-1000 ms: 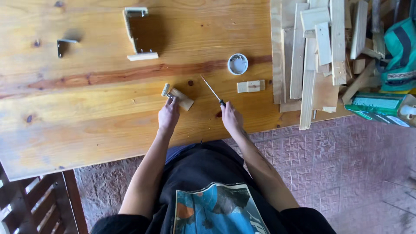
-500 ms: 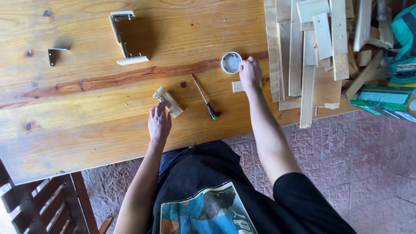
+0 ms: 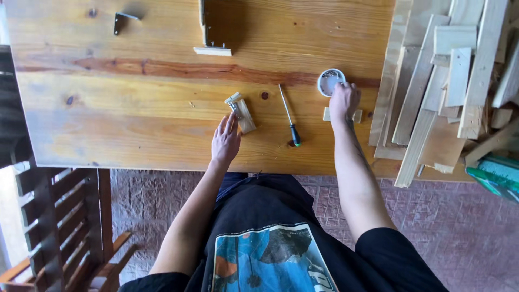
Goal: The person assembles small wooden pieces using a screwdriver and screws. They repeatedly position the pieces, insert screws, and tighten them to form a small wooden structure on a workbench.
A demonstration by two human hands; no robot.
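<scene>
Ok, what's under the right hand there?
A small pale wood block lies under the right hand; only its ends show on either side of the wrist. The fingertips reach the small white round container. The block's middle is covered.

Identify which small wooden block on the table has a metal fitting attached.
The block by the left hand's fingertips, left of the screwdriver. The block under the right hand shows bare wood only.
</scene>
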